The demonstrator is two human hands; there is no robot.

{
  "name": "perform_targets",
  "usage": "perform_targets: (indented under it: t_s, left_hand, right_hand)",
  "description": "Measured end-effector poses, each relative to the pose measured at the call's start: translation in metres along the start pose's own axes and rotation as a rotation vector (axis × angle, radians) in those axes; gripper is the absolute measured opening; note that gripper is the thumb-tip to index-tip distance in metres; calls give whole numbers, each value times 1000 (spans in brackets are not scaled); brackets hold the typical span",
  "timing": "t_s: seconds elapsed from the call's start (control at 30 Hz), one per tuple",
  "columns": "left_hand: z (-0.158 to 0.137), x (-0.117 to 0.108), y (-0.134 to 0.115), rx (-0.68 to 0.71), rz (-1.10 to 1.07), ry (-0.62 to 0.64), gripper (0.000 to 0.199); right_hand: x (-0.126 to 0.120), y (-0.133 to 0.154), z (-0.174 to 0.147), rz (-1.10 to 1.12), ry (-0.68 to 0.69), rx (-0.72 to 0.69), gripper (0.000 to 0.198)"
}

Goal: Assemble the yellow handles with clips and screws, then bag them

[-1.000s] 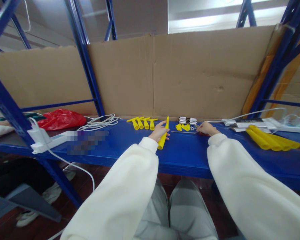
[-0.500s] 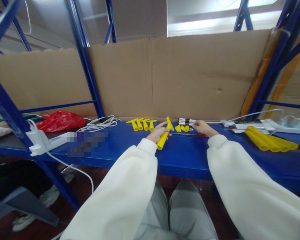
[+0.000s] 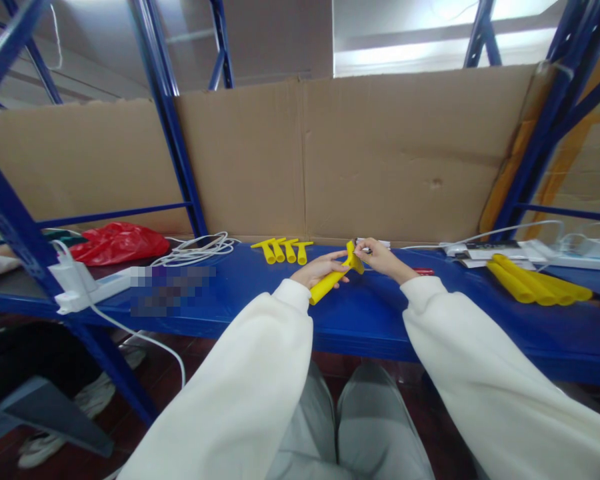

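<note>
My left hand [image 3: 321,268] is wrapped round a yellow tube-shaped piece [image 3: 325,289] with a flat, flared head, held tilted above the blue shelf [image 3: 260,300]. At that flared head, the fingers of my right hand [image 3: 380,259] are pinched together; whatever is between them is too small to make out. Behind the right hand lie white sticks with black bands [image 3: 387,244], mostly covered. Several yellow T-shaped pieces [image 3: 285,251] stand in a row to the left of my hands. A small red object [image 3: 424,271] lies by my right wrist.
Several yellow tubes [image 3: 535,283] lie at the right near white packets [image 3: 495,250]. To the left are a coiled white cable [image 3: 200,250], a power strip [image 3: 113,281] and a red plastic bag [image 3: 123,243]. Cardboard [image 3: 370,153] walls the back, between blue posts [image 3: 173,133].
My right hand has moved left from the banded sticks to the head of the yellow piece. My left hand has tipped that piece further to the right.
</note>
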State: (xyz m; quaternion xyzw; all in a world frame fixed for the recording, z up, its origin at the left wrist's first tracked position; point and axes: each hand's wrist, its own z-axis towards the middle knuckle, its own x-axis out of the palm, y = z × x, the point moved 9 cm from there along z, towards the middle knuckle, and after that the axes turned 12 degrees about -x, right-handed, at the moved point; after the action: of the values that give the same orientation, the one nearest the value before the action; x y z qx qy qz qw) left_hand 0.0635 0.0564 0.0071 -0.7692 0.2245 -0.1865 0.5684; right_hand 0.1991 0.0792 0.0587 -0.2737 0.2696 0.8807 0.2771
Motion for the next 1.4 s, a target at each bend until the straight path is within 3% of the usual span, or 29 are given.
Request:
perform_targets:
  t_s: [0.3,0.43,0.6,1.0,1.1,1.2,1.3,1.4]
  left_hand:
    - [-1,0,0,7,55,-6,69]
    - [1,-1,-1,43,93,14,69]
    - [0,0,-3,77,134,24,65]
    - [-2,0,-8,104,41,27,69]
    - [-2,-1,-10,92,-12,10,69]
    - [-2,-10,-11,75,-58,-88,70]
    - [-2,-25,-10,68,-97,-233,72]
    - [-3,-38,-7,52,-102,-369,73]
  right_hand:
    - [4,-8,-5,46,-37,110,4]
    - [5,-21,-8,147,-105,173,18]
    - [16,-24,-10,246,26,195,12]
    - [22,-24,-14,297,94,232,25]
    - [24,-19,-15,208,167,228,28]
    - [15,-17,-16,-58,249,249,33]
    - [-12,-23,-20,-419,281,322,36]
    - [-40,-41,-31,-598,319,436,31]
